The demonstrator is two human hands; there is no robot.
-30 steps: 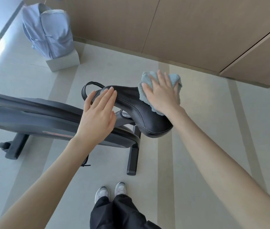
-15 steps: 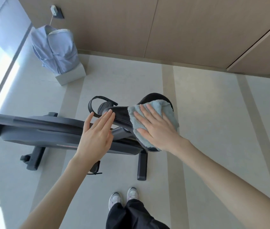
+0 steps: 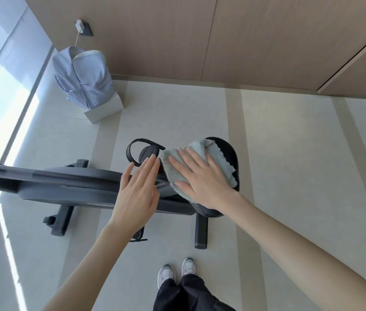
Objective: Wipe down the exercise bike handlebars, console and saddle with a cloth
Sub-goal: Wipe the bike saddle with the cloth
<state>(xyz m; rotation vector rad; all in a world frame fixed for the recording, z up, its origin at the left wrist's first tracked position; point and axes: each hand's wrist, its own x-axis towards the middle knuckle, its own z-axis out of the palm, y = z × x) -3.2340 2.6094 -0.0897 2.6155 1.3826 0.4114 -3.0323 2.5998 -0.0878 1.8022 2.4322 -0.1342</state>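
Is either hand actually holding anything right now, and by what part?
Nothing is gripped. The right hand presses the pale blue-grey fluffy cloth flat on the black padded saddle; the left hand is open.

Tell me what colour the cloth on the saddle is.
Pale blue-grey. The cloth shows best in the head view, against the black saddle.

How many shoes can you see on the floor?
2. The left shoe and the right shoe stand side by side on the floor at the bottom, just below the bike's rear foot bar. Trouser legs cover their heels.
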